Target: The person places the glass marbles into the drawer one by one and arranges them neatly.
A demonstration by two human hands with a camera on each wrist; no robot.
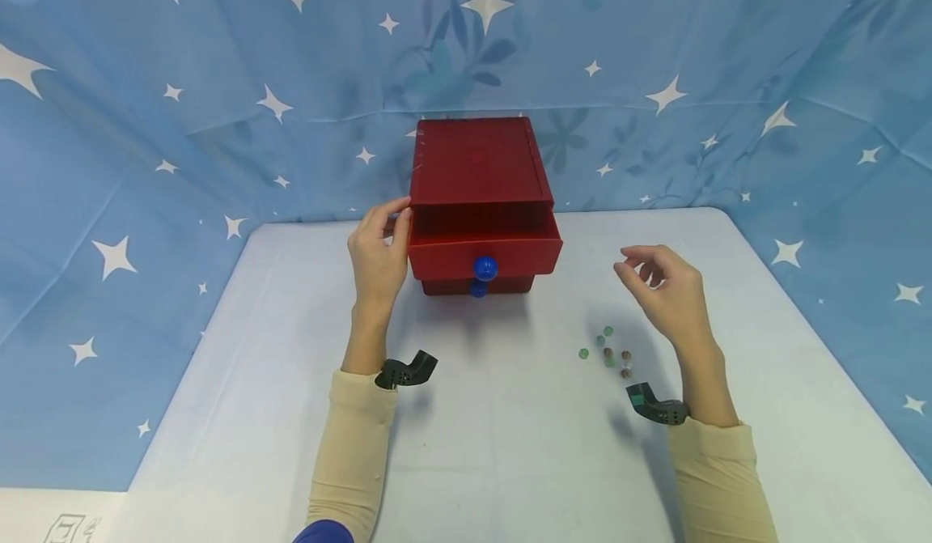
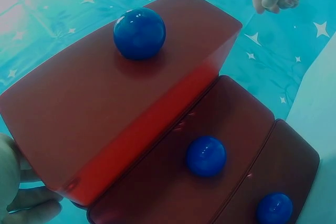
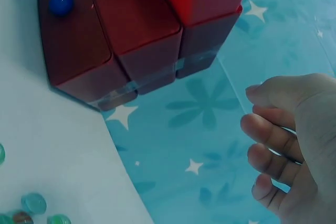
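Soft, bright light spreads across the white table (image 1: 510, 446) on my remote head feed, with a faint shadow falling from the red drawer unit (image 1: 476, 163) toward the near edge. My wrist feeds run dimmer and cyan-tinted; in the left one, pale haze washes out part of the starry cloth (image 2: 47, 19), and small highlights gleam on the uppermost blue knob (image 2: 139, 33). The small beads (image 1: 584, 354) look slightly soft to me in the head view.

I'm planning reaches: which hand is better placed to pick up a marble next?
Probably the right hand: it hovers nearer the marbles, while the left hand touches the side of the red drawer unit.
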